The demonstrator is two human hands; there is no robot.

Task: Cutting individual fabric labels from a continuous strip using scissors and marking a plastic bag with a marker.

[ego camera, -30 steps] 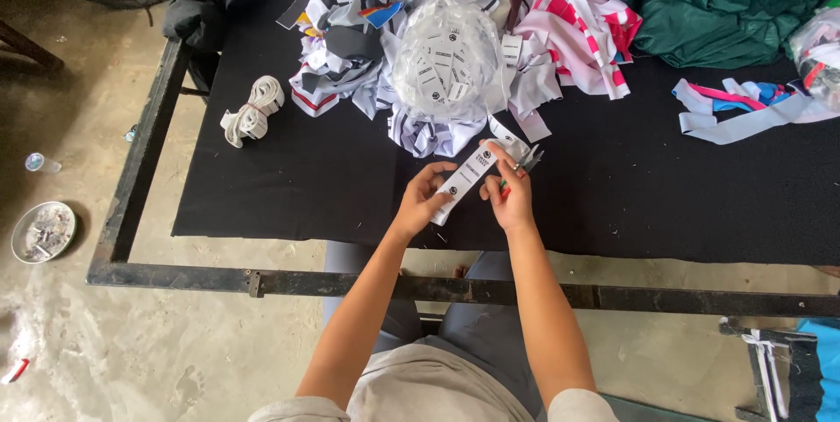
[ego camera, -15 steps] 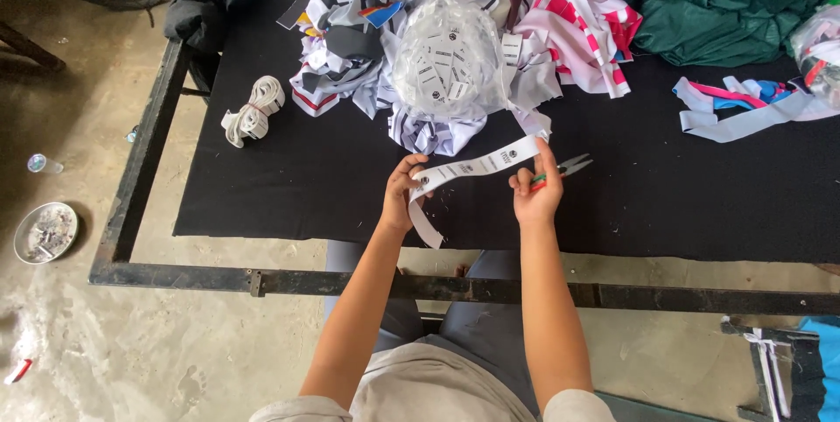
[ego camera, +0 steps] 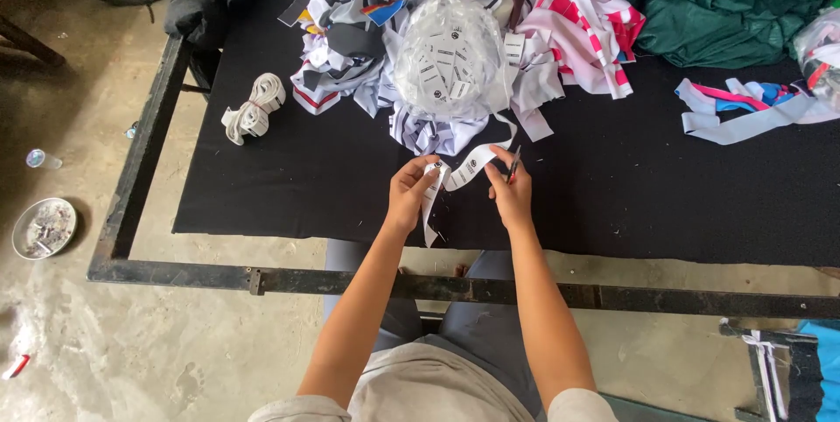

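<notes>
Bundle of white elastic [ego camera: 253, 107] far left on the black tabletop [ego camera: 262, 186], then I log my left hand [ego camera: 409, 196] pinching a white label strip [ego camera: 459, 179], right hand [ego camera: 510, 195] gripping its other end plus small scissors [ego camera: 513, 165], green cloth [ego camera: 726, 2] far right.

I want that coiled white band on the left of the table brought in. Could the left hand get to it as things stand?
Probably yes, once freed. The left hand now pinches the white label strip. Bare black table lies between it and the coiled white band, with nothing in the way.
</notes>
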